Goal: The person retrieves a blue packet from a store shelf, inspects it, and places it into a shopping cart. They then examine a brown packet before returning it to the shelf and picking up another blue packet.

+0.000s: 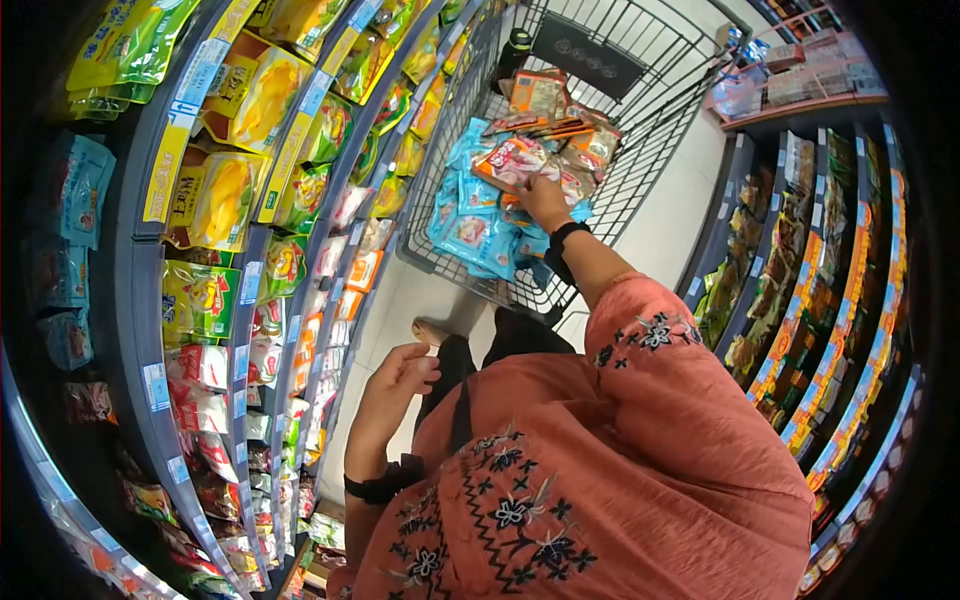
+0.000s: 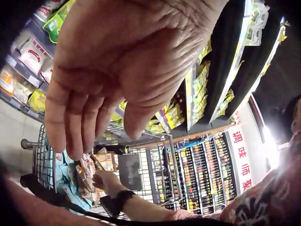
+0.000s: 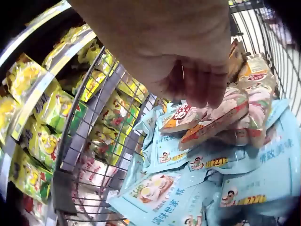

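All views share the cart (image 1: 588,58): head faces down from above, left wrist past the left hand (image 2: 124,66), right wrist downward, nearest.

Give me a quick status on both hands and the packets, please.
Right hand gripping pink packet on the pile in the cart. Left hand relaxed, empty, outside the cart. Nothing seen blocking the right hand.

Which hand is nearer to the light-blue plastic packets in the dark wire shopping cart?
The right hand: it grips a pink-and-orange plastic packet over the light-blue packets. The left hand is outside the cart.
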Demonstrator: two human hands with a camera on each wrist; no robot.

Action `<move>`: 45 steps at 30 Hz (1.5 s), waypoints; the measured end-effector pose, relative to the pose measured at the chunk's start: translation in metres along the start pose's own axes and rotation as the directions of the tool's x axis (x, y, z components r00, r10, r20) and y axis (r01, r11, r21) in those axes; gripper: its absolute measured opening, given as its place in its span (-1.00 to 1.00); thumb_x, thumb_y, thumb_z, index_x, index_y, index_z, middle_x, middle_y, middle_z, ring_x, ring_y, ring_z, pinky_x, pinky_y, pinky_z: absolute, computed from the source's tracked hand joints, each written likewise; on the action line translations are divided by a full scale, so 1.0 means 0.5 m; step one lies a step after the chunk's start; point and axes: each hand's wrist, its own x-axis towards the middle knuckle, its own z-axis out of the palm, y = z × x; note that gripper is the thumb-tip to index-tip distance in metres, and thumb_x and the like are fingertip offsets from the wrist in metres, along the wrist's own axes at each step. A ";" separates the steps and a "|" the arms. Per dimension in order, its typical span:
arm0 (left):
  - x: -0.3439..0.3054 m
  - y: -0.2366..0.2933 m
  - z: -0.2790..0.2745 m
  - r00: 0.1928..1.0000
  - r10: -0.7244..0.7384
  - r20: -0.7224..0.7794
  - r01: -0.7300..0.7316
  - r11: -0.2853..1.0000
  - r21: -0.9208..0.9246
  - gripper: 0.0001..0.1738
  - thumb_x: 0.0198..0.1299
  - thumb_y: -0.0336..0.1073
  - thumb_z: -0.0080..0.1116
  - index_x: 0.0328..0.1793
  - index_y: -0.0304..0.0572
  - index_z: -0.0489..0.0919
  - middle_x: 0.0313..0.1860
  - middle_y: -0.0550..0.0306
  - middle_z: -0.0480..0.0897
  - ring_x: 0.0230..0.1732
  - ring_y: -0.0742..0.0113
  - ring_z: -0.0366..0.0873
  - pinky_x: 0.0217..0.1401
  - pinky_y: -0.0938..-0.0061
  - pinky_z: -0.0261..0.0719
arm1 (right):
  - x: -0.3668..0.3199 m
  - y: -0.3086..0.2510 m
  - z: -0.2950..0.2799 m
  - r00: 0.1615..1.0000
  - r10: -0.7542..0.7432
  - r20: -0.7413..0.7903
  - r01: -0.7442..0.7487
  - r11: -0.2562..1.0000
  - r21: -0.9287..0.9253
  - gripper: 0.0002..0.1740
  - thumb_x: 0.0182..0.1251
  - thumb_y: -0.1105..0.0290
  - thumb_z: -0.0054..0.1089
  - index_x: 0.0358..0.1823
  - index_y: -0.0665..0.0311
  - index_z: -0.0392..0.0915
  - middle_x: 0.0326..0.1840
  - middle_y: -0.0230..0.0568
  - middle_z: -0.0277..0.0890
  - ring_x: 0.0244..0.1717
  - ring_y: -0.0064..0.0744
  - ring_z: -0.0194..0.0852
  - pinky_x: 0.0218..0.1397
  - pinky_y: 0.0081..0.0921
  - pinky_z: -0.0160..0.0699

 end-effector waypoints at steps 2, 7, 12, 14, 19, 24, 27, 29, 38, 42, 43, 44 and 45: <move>0.001 0.006 0.002 0.999 -0.010 -0.037 0.010 1.000 -0.022 -0.48 0.45 -0.09 0.06 0.31 -0.39 0.42 0.07 -0.08 0.63 0.06 0.21 0.64 0.07 0.40 0.60 | 0.022 -0.009 0.011 0.998 -0.070 0.002 0.069 0.982 -0.176 -0.72 0.28 0.20 0.22 -0.17 0.27 0.65 -0.07 0.01 0.64 0.02 0.06 0.60 0.08 -0.08 0.61; -0.003 0.009 0.004 0.988 -0.044 -0.145 0.036 0.998 -0.053 -0.48 0.46 -0.09 0.05 0.31 -0.39 0.42 0.07 -0.08 0.64 0.05 0.19 0.64 0.07 0.37 0.61 | 0.048 -0.007 0.050 0.985 -0.171 -0.019 0.152 0.917 -0.370 -0.61 0.14 0.17 0.30 -0.12 0.32 0.59 0.01 0.11 0.54 0.07 0.11 0.53 0.08 -0.07 0.58; 0.001 -0.013 0.015 0.984 -0.094 -0.151 0.068 0.983 -0.169 -0.57 0.45 -0.23 0.04 0.28 -0.41 0.42 0.07 -0.10 0.62 0.01 0.25 0.64 0.02 0.45 0.60 | 0.078 0.019 0.112 0.979 -0.201 -0.022 0.162 0.847 -0.506 -0.51 0.11 0.11 0.34 -0.01 0.26 0.53 0.03 0.02 0.52 0.09 0.05 0.50 0.08 -0.11 0.57; 0.003 -0.020 0.020 0.984 -0.108 -0.142 0.086 0.984 -0.158 -0.57 0.47 -0.18 0.02 0.29 -0.38 0.42 0.06 -0.09 0.63 0.03 0.22 0.64 0.04 0.42 0.60 | 0.085 0.020 0.122 0.980 -0.199 -0.001 0.159 0.786 -0.598 -0.52 0.15 0.08 0.31 0.00 0.23 0.53 0.04 -0.02 0.52 0.09 -0.01 0.50 0.06 -0.14 0.57; 0.008 -0.022 0.029 0.979 -0.140 -0.151 0.116 0.981 -0.156 -0.56 0.48 -0.15 0.00 0.29 -0.36 0.42 0.04 -0.08 0.63 0.03 0.21 0.64 0.07 0.39 0.59 | 0.107 -0.006 0.134 0.992 -0.123 0.014 0.097 0.700 -0.708 -0.55 0.27 0.07 0.19 0.07 0.18 0.52 0.06 -0.10 0.51 0.09 -0.09 0.49 -0.01 -0.13 0.56; 0.010 -0.032 0.025 0.971 -0.166 -0.171 0.138 0.977 -0.164 -0.57 0.48 -0.16 0.01 0.28 -0.36 0.42 0.04 -0.07 0.63 0.03 0.22 0.63 0.07 0.40 0.59 | 0.115 -0.027 0.135 0.994 -0.100 0.048 0.100 0.619 -0.779 -0.64 0.37 0.19 0.06 0.09 0.17 0.54 0.07 -0.12 0.54 0.11 -0.08 0.50 -0.05 -0.14 0.57; 0.007 -0.028 0.024 0.970 -0.163 -0.181 0.132 0.976 -0.171 -0.57 0.47 -0.17 0.01 0.28 -0.36 0.43 0.04 -0.06 0.63 0.04 0.23 0.63 0.07 0.40 0.58 | 0.124 -0.029 0.134 0.985 -0.141 0.101 0.166 0.598 -0.784 -0.69 0.39 0.24 0.02 0.04 0.18 0.58 0.07 -0.12 0.56 0.11 -0.10 0.52 -0.08 -0.20 0.60; 0.004 -0.022 0.025 0.970 -0.158 -0.186 0.127 0.977 -0.170 -0.58 0.47 -0.18 0.01 0.28 -0.36 0.43 0.04 -0.06 0.63 0.04 0.23 0.63 0.07 0.41 0.58 | 0.149 0.014 0.156 0.965 -0.239 0.112 0.237 0.596 -0.768 -0.71 0.39 0.26 0.01 -0.01 0.20 0.61 0.07 -0.10 0.59 0.09 -0.10 0.56 -0.12 -0.22 0.63; 0.032 -0.018 0.003 0.995 0.006 -0.096 -0.015 0.995 -0.100 -0.56 0.46 -0.17 0.05 0.30 -0.35 0.43 0.04 -0.04 0.65 0.01 0.27 0.65 0.03 0.44 0.60 | 0.115 -0.065 -0.100 0.918 -0.391 0.061 0.396 0.908 -0.137 -0.76 0.24 0.33 0.09 -0.20 0.32 0.63 -0.11 0.06 0.64 -0.19 0.01 0.66 -0.09 -0.14 0.61; 0.064 0.004 -0.007 0.986 0.158 -0.053 -0.161 0.986 -0.041 -0.52 0.45 -0.19 0.07 0.36 -0.34 0.37 0.11 -0.07 0.61 -0.01 0.27 0.66 0.03 0.42 0.62 | -0.052 -0.175 -0.290 0.904 -0.293 0.312 0.087 0.840 0.536 -0.70 0.30 0.33 0.06 -0.11 0.42 0.58 -0.16 -0.17 0.63 -0.20 -0.43 0.60 -0.10 -0.34 0.56; 0.068 0.018 -0.011 0.978 0.202 -0.055 -0.204 0.979 -0.019 -0.51 0.45 -0.19 0.07 0.38 -0.33 0.35 0.14 -0.09 0.59 -0.01 0.27 0.66 0.03 0.41 0.62 | -0.095 -0.196 -0.320 0.887 -0.304 0.346 -0.004 0.745 0.667 -0.70 0.32 0.33 0.06 -0.08 0.43 0.57 -0.16 -0.22 0.62 -0.19 -0.51 0.58 -0.09 -0.41 0.56; 0.073 0.029 -0.018 0.964 0.261 -0.057 -0.263 0.964 -0.030 -0.49 0.44 -0.20 0.07 0.40 -0.32 0.32 0.18 -0.10 0.57 0.00 0.27 0.65 0.03 0.42 0.62 | -0.178 -0.258 -0.371 0.872 -0.352 0.340 -0.052 0.624 0.780 -0.70 0.33 0.37 0.03 -0.04 0.44 0.55 -0.12 -0.27 0.61 -0.18 -0.55 0.57 -0.07 -0.48 0.56; 0.077 0.035 -0.025 0.946 0.317 -0.061 -0.320 0.946 -0.043 -0.47 0.44 -0.21 0.07 0.43 -0.30 0.29 0.22 -0.10 0.54 0.00 0.27 0.65 0.03 0.42 0.62 | -0.246 -0.313 -0.405 0.855 -0.400 0.331 -0.107 0.488 0.866 -0.70 0.35 0.40 0.01 0.00 0.44 0.53 -0.09 -0.31 0.60 -0.16 -0.58 0.56 -0.05 -0.56 0.57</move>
